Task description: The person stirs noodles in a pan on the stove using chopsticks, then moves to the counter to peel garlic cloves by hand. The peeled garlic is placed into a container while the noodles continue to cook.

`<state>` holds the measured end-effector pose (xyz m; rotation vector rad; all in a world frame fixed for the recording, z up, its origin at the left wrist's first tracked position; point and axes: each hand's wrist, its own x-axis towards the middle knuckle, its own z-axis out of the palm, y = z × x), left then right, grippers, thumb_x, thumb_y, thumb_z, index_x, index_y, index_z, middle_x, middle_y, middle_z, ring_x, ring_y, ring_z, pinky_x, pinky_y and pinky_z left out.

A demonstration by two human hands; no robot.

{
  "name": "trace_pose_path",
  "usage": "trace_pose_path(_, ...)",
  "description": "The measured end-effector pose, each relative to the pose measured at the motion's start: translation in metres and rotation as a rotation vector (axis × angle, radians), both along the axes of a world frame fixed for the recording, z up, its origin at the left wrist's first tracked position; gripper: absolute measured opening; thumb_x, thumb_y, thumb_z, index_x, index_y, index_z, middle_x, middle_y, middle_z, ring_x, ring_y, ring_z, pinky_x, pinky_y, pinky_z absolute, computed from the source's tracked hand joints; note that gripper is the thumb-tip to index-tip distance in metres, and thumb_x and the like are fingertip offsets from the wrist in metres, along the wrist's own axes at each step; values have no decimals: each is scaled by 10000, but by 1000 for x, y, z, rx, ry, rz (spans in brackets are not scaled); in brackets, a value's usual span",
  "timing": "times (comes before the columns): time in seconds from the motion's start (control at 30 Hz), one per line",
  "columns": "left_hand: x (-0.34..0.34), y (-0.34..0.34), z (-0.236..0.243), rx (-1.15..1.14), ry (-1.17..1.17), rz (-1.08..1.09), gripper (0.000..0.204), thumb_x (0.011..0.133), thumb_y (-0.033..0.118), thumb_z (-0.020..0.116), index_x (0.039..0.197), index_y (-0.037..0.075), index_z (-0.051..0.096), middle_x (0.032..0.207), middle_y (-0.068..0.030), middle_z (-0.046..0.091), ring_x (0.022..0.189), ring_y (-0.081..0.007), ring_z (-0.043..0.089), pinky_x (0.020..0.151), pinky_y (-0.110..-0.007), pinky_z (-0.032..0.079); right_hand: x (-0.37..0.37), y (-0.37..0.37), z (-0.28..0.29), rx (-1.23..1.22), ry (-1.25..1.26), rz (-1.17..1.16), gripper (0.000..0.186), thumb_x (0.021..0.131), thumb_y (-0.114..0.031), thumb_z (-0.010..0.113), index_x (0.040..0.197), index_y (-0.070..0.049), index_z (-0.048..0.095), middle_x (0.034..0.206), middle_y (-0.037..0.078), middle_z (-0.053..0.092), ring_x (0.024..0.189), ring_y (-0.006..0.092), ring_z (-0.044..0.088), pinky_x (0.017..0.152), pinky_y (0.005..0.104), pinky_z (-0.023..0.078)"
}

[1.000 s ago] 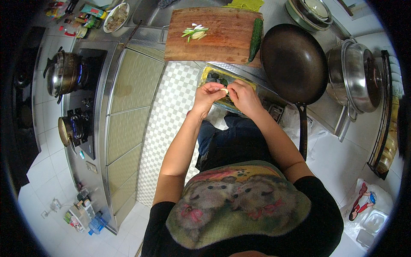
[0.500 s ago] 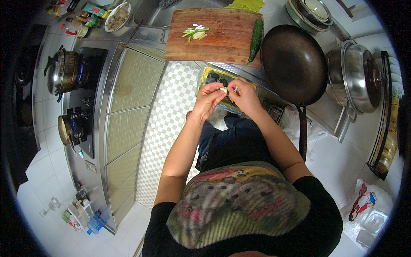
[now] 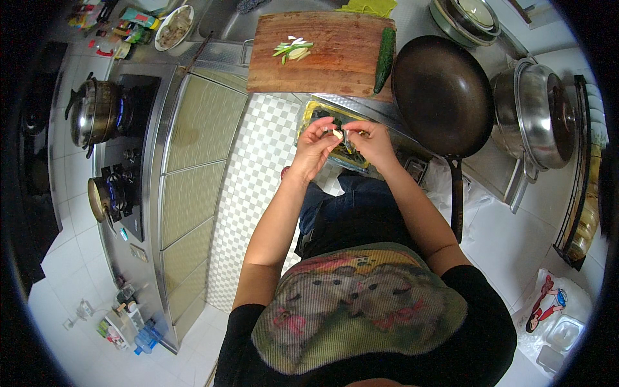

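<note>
- Pale cream, a small clove (image 3: 337, 135) sits at the fingertips of the left hand (image 3: 314, 147), and I see it near the middle of my view, above the bin.
- From where I watch, that hand pinches the clove between thumb and forefinger, its other fingers curled loosely above.
- Just beside it is the right hand (image 3: 372, 147), thumb and forefinger bent toward the clove; I cannot tell whether their tips meet or pinch anything.
- Below both hands I make out an open bin (image 3: 311, 106) with a yellow edge and dark contents.
- Wood fills the view beyond: a cutting board (image 3: 342, 48), with a little pile of green and white slices (image 3: 295, 49) toward its left side and a whole cucumber (image 3: 385, 61) lying along its right edge.
- Right of the board I have a dark frying pan (image 3: 443, 97), handle pointing toward the person, and next to it a big steel pot (image 3: 525, 119).
- Over on the left, I see two blue flames on the stove (image 3: 132, 151), one under a lidded pot (image 3: 97, 115), the other under a small pan (image 3: 98, 197).
- Near the sink (image 3: 222, 22), I spot a white plate (image 3: 159, 40) holding pale food whose kind I cannot make out.
</note>
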<state>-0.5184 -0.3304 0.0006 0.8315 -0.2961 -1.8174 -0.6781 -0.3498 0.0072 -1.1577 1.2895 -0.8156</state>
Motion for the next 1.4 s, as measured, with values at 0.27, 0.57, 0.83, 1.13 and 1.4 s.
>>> trace_pose_path(0.27, 1, -1, -10, 14, -51, -23, 286, 778, -116, 560, 1036, 7, 563, 953, -62, 580, 885, -151, 585, 815, -251, 504, 3, -1, 8, -66, 75, 26, 104, 753, -90, 661, 791, 4, 641, 713, 48, 645, 603, 81, 561, 551, 231, 447)
trace_pose_path(0.57, 0, -6, -10, 94, 30, 26, 211, 787, -101, 557, 965, 7, 587, 887, -64, 605, 822, -146, 606, 797, -267, 526, 4, -2, -20, -11, 115, -71, 104, 805, -77, 584, 856, 13, 587, 779, 68, 619, 722, 149, 580, 587, 259, 453)
trace_pose_path(0.83, -5, -5, -17, -75, -281, -39, 209, 763, -88, 602, 941, 22, 581, 892, -49, 611, 826, -124, 594, 781, -255, 503, 7, -3, -12, -61, 21, -70, 148, 765, -120, 654, 843, 6, 647, 753, 63, 646, 671, 131, 597, 593, 236, 456)
trace_pose_path(1.13, -10, -3, -11, -124, -423, -103, 197, 758, -93, 610, 916, 18, 571, 902, -48, 610, 855, -119, 590, 788, -237, 484, 0, -2, -13, 111, -15, -55, 120, 752, -123, 675, 790, -10, 666, 681, 44, 649, 585, 92, 564, 548, 226, 442)
trace_pose_path(1.4, 2, -5, -12, 113, 33, 0, 227, 842, -27, 540, 1065, 13, 561, 967, -103, 608, 906, -190, 604, 814, -289, 516, -7, -3, -25, -67, 52, -121, 77, 761, -65, 611, 772, -27, 677, 706, 44, 654, 543, 94, 541, 508, 231, 425)
